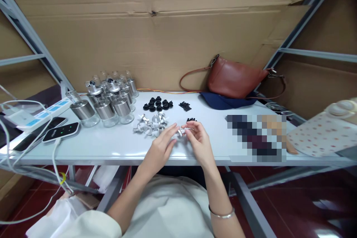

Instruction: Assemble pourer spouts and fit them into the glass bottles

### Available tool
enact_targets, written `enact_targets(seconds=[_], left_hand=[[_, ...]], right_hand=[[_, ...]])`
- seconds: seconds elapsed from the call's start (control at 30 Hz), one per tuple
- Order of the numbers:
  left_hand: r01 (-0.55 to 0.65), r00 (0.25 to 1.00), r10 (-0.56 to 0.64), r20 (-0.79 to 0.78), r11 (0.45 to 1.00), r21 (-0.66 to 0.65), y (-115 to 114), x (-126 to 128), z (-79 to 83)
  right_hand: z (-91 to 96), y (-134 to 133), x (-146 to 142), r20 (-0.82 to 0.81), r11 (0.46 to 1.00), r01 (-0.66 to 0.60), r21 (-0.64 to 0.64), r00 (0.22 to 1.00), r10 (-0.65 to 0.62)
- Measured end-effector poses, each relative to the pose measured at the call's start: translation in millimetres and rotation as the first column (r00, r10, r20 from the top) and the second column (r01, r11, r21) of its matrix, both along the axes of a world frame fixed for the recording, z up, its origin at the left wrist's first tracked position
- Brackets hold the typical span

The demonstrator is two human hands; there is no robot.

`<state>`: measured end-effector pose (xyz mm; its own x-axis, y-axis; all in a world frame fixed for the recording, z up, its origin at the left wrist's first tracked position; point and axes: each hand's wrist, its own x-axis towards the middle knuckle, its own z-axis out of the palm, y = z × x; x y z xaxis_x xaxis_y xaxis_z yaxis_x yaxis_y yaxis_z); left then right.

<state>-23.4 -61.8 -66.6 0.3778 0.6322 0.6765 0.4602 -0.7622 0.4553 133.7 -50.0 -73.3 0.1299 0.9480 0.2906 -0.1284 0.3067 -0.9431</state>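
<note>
My left hand (160,148) and my right hand (199,143) meet over the front middle of the table. Between their fingertips is a small silver pourer spout (180,132), pinched from both sides; the fingers partly cover it. Just left of my fingers lies a loose heap of similar silver spouts (148,130). Behind that heap sits a cluster of round black stoppers (158,104). Small flat black pieces (184,106) lie to the right of the stoppers. Directly beyond my right hand is a group of tiny black parts (191,119), partly hidden by the fingers.
Several glass bottles with steel sleeves (104,109) stand at the left, some with pourers on top. Nearby are a charging pad (61,132), a phone (39,134) and a power strip (46,113). A brown handbag (237,78) rests on dark blue cloth (223,102) at the back right.
</note>
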Motion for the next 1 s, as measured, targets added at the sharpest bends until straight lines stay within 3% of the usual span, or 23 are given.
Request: enact_targets(seconds=[0.23, 0.5, 0.6, 0.67, 0.7, 0.73, 0.87, 1.0], left_hand=[[0.081, 0.997, -0.081, 0.008, 0.988, -0.128, 0.4, 0.3, -1.7], [0.129, 0.990, -0.140, -0.034, 0.966, -0.224, -1.0, -1.1, 3.0], [0.146, 0.988, -0.151, -0.010, 0.967, -0.209, -1.8, -1.6, 2.4], [0.131, 0.991, -0.134, 0.000, 0.969, -0.209, -2.1, -1.9, 1.0], [0.116, 0.993, -0.118, 0.001, 0.969, -0.216, -2.3, -2.0, 0.3], [0.099, 0.995, -0.102, -0.001, 0.970, -0.223, -2.5, -2.1, -0.4], [0.053, 0.998, -0.055, -0.001, 0.973, -0.224, -3.4, -1.9, -1.6], [0.048, 0.999, -0.049, 0.004, 0.975, -0.215, -3.5, -1.4, 0.1]], right_hand=[[4.9, -3.4, -0.3, -0.064, 1.000, -0.005, -0.011, 0.998, 0.004], [8.2, -9.6, -5.8, 0.021, 1.000, 0.010, 0.029, 1.000, -0.011], [9.6, -6.5, 11.6, 0.021, 0.969, 0.231, 0.088, 0.972, -0.233], [8.9, -0.7, 32.6, 0.043, 0.858, 0.498, 0.123, 0.861, -0.506], [7.7, 2.9, 43.7, 0.131, 0.803, 0.577, 0.150, 0.794, -0.594], [6.1, 6.6, 53.5, 0.276, 0.781, 0.596, 0.188, 0.731, -0.624], [-3.3, 15.2, 68.4, 0.755, 0.872, 0.407, 0.274, 0.470, -0.457], [-8.0, 14.0, 58.1, 0.917, 0.923, 0.303, 0.236, 0.246, -0.315]])
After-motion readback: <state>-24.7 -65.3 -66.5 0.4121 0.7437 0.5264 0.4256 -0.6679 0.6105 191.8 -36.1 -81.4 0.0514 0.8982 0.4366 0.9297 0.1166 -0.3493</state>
